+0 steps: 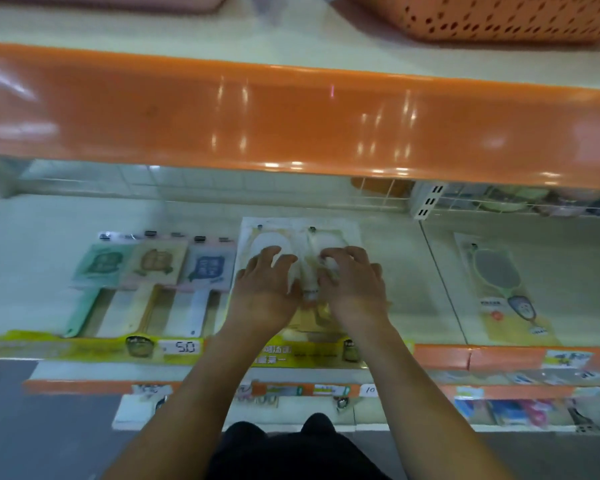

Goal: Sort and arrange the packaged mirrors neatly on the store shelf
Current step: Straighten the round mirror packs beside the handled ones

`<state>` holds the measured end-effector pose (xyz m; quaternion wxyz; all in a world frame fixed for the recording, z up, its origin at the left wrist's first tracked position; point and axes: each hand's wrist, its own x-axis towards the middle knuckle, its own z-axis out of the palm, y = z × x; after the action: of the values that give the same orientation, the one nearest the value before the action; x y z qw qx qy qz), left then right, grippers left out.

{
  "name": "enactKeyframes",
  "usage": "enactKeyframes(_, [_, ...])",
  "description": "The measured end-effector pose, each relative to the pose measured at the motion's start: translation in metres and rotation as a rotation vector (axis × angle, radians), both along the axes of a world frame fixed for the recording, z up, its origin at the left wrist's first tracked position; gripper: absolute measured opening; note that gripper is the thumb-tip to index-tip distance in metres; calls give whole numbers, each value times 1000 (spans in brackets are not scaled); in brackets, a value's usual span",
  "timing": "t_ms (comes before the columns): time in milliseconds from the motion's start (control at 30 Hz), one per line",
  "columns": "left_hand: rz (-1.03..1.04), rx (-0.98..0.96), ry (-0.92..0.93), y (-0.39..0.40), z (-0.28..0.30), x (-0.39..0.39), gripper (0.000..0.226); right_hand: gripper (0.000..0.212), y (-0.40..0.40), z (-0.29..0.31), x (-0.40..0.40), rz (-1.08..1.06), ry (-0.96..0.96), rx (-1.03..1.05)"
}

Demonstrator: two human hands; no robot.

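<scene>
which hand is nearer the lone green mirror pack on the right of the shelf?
Right. The right hand rests on the white packs mid-shelf, with bare shelf between it and the green mirror pack. The left hand lies beyond it, farther off.

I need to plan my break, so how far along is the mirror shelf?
Looks done: three square mirrors lie in a neat row at the left. In hand: the left hand and right hand rest on two white mirror packs mid-shelf. Left: one green mirror lies alone at the right.
</scene>
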<state>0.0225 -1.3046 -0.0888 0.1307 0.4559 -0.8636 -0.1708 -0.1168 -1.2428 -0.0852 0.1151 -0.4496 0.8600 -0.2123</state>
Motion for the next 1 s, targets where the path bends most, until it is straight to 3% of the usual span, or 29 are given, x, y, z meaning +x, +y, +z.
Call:
enactKeyframes(400, [85, -14, 16, -17, -3, 81, 44, 29, -30, -9, 79, 69, 67, 113])
enactKeyframes(1000, [205, -28, -45, 4, 2, 67, 44, 42, -27, -12, 68, 226, 73, 145])
